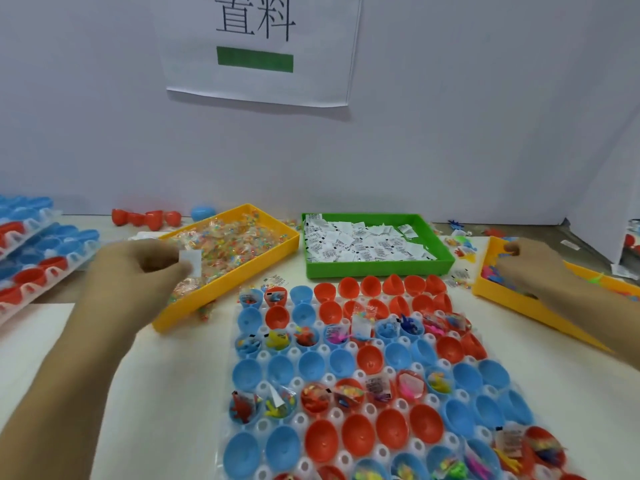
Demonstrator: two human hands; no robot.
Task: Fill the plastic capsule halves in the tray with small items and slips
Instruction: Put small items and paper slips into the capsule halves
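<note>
Head view shows the left hand [145, 268] pinching a small white paper slip [191, 267] above the yellow tray of bead packets [266, 252], the right hand [533, 268] curled into another yellow tray of small toys [498, 289], so each should be dropped upright into an empty half in the clear plastic tray of red and blue capsule halves [325, 351].

Left hand [138, 268] pinching slip [191, 268], right hand [533, 268] in yellow bin [512, 299]

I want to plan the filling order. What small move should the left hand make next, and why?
Probably carry the white slip pinched in the left hand to an empty blue half near the tray's far left corner and drop it in. Many halves hold nothing yet, and the right hand is busy in the yellow bin.
</note>
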